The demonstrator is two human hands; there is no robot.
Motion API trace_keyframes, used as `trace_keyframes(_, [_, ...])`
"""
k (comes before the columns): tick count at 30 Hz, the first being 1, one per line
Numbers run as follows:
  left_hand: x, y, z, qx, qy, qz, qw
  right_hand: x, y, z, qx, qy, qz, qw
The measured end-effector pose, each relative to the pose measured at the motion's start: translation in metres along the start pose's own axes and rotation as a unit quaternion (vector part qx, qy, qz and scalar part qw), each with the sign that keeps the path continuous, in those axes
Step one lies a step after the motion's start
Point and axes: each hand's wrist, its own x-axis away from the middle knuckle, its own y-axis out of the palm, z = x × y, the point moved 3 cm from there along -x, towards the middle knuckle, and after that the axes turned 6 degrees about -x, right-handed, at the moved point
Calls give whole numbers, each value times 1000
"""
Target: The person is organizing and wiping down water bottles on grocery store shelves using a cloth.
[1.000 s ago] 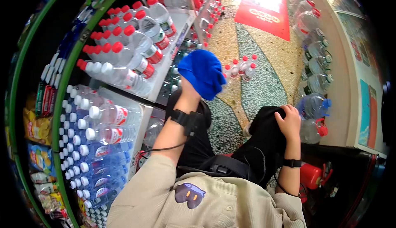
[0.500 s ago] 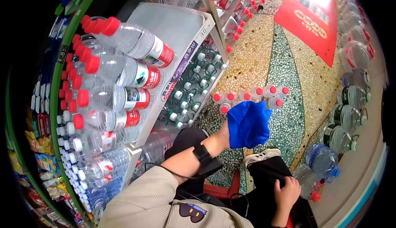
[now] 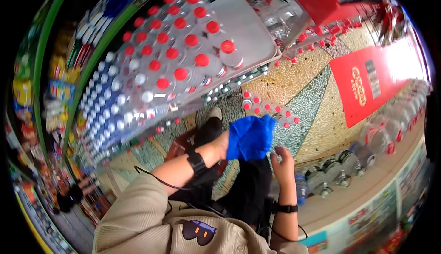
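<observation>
1. Left hand (image 3: 221,144) has hold of the blue cloth (image 3: 250,137), which is spread over its fingers, so I can't tell exactly how they grip it.
2. Right hand (image 3: 282,164) is just beside the cloth, to its right. It's open, fingers loosely bent.
3. Past the cloth, a little bunch of small red-capped bottles (image 3: 266,109) stands on the speckled floor (image 3: 317,136).
4. Up and left of the left hand there's a shelf (image 3: 243,28) packed with red-capped bottles (image 3: 197,63). White-capped ones (image 3: 108,86) sit farther left.
5. Off to the right of the right hand, big clear bottles (image 3: 340,166) line up along a pale panel (image 3: 363,196).
6. Way beyond both hands, toward the upper right, a red mat (image 3: 353,88) with yellowish lettering lies on the floor.
</observation>
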Motion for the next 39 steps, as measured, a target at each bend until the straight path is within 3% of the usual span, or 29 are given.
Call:
trace_keyframes(1, [13, 9, -1, 17, 32, 52, 998, -13, -13, -19, 8, -27, -10, 1000])
trace_keyframes(3, [34, 46, 3, 169, 87, 30, 981, -41, -39, -71, 30, -62, -59, 996])
trace_keyframes(8, [70, 26, -11, 144, 245, 0, 959, -83, -59, -124, 137, -128, -191, 964])
trace_keyframes(13, [67, 3, -15, 230, 266, 19, 936, -111, -36, -139, 237, -128, -324, 907])
trace_keyframes(15, [58, -4, -13, 263, 296, -40, 917, -121, -24, -148, 280, -134, -361, 879])
trace_keyframes(17, [62, 11, -3, 254, 301, 41, 918, -131, -17, -151, 308, -132, -398, 854])
trace_keyframes(18, [67, 22, 3, 261, 323, 9, 910, -138, -14, -155, 318, -116, -416, 844])
trace_keyframes(22, [60, 18, -5, 256, 390, 39, 884, -168, -11, -160, 337, -120, -430, 829])
trace_keyframes(26, [48, 18, -23, 312, 454, 32, 834, -188, -21, -146, 336, -128, -455, 815])
trace_keyframes(29, [18, 10, -55, 339, 535, 67, 771, -203, -26, -128, 362, -126, -524, 760])
trace_keyframes(33, [-16, 36, -98, 362, 623, 91, 687, -226, -39, -105, 418, -215, -574, 670])
trace_keyframes(36, [-31, 88, -114, 377, 687, 80, 616, -245, -61, -91, 351, -232, -611, 670])
trace_keyframes(39, [-62, 101, -143, 374, 719, 174, 560, -261, -73, -73, 302, -208, -633, 682])
